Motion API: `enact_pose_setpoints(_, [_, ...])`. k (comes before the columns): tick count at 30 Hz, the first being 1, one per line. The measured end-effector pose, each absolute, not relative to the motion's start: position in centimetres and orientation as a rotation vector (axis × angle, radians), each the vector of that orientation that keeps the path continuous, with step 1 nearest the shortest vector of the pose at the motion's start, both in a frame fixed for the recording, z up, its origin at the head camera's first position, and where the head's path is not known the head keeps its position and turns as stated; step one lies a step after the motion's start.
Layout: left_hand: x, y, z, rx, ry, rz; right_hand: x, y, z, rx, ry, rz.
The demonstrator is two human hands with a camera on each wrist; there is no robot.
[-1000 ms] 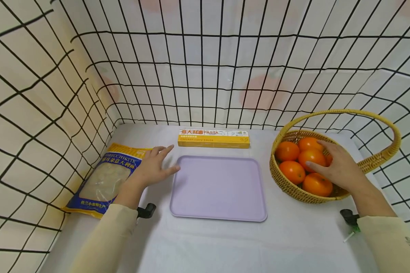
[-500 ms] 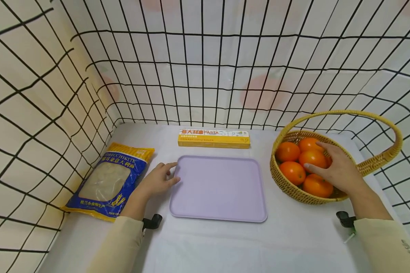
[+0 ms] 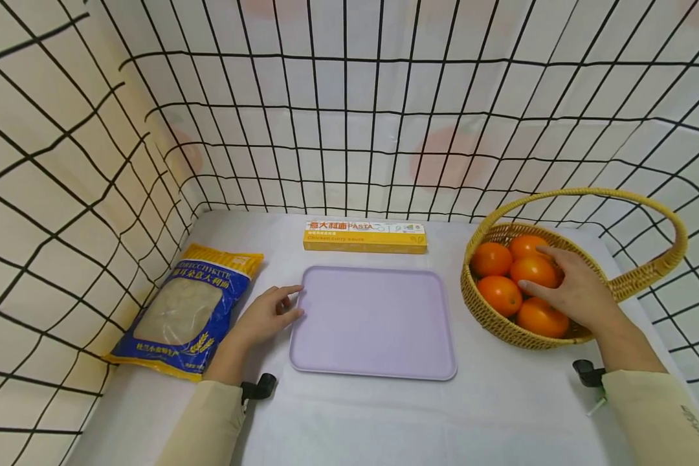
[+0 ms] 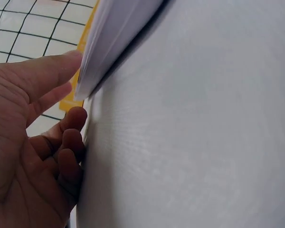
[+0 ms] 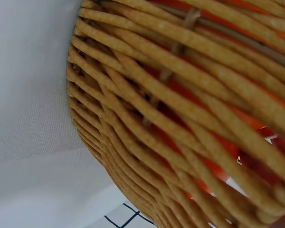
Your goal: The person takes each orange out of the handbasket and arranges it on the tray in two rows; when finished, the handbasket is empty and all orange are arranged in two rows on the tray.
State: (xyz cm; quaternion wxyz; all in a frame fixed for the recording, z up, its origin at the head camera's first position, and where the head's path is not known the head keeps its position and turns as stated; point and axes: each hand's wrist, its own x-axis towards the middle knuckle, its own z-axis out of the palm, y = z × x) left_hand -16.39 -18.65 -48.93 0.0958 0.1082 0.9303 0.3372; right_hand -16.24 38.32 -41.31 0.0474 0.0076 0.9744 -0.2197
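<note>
Left grip (image 3: 266, 316) loosely parted at lilac tray's (image 3: 375, 323) left rim; right grip (image 3: 579, 285) wide around the middle orange-red fruit (image 3: 532, 269) in the wicker basket (image 3: 489, 320). Grasp stage, seemingly; lifting calls for a firmer hold.

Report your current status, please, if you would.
Left hand at left rim of purple tray. Right hand over orange fruit in wicker basket, grip unclear. Basket handle arches close by.

Lilac tray (image 3: 373, 323), orange fruit (image 3: 499, 296)
</note>
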Motion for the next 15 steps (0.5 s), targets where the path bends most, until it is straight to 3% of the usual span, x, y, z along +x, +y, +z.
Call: enact_pose_setpoints(15, [-16.33, -18.72, -49.01, 0.354, 2.729, 1.022, -16.6, 38.46, -41.43, -0.011, 2.974, -0.609])
